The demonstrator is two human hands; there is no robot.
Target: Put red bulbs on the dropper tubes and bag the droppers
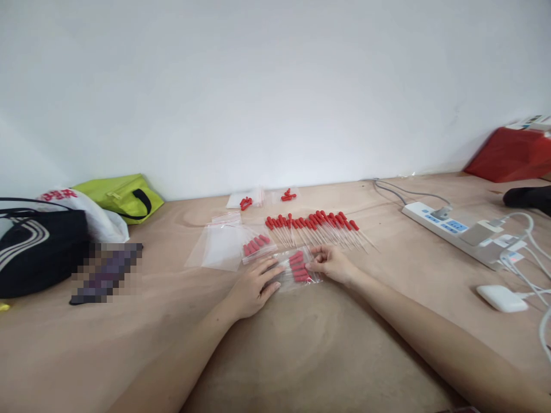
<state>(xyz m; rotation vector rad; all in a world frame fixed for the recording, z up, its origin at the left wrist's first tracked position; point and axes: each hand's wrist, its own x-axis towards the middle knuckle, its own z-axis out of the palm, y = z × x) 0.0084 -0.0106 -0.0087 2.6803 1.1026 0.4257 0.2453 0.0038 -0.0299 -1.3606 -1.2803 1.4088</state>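
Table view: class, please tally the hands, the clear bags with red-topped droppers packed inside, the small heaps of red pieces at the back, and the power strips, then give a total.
Hands, the left hand and the right hand: 2
Packed clear bags: 2
Small red heaps: 2
Power strip: 1
Total: 7

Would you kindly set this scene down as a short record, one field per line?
Left hand: resting on the left part of a filled bag, fingers spread
Right hand: fingers at that bag's right end
Bag contents: red-tipped sticks, tips toward the right hand
Second bag: just beyond the left hand, also holding red-tipped sticks
Loose row: more such sticks, beyond the hands
Near wall: two small groups of red pieces
Left side: yellow-green bag
Right side: white power strip
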